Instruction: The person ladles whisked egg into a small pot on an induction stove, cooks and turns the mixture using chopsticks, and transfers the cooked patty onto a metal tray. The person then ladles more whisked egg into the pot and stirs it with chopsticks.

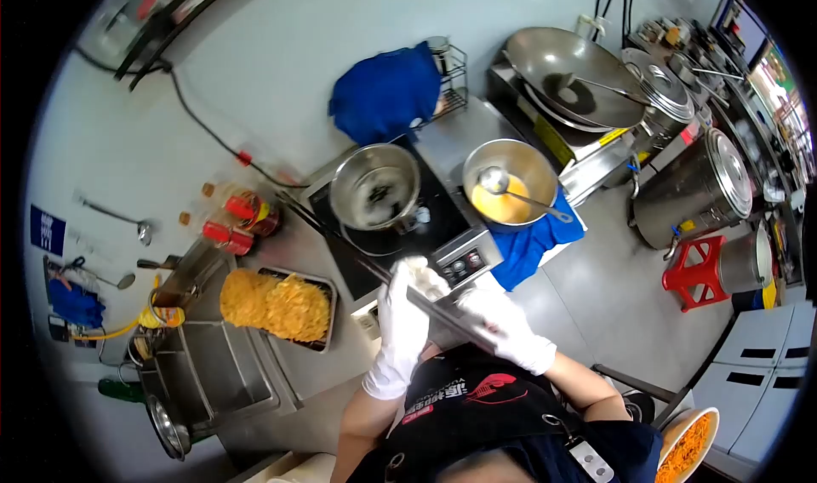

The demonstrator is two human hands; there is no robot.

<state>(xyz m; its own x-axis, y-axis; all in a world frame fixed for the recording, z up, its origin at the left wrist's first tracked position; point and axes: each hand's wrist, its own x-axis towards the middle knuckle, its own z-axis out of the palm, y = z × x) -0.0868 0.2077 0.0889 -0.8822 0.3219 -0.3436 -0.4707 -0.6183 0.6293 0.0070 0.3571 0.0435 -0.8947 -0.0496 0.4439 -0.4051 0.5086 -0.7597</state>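
Both my hands wear white gloves and are in front of my dark apron. My left hand [402, 338] closes round a pair of long dark chopsticks [442, 313], whose thin ends reach up and left past the cooktop's edge. My right hand [508, 331] has its fingers curled at their thick near end. Beyond them, a steel pot [349, 194] of cloudy liquid with dark bits at its bottom stands on the black induction cooktop [438, 206]. Right of it, another steel pot [478, 166] holds yellow liquid and a ladle [532, 200].
At left lie a tray [330, 306] heaped with yellow shredded food [277, 304], sauce bottles [242, 211] and a steel sink [225, 368]. Blue cloths [387, 91] are at the back and under the right pot. A large wok [587, 62] sits back right, near a red stool [694, 272].
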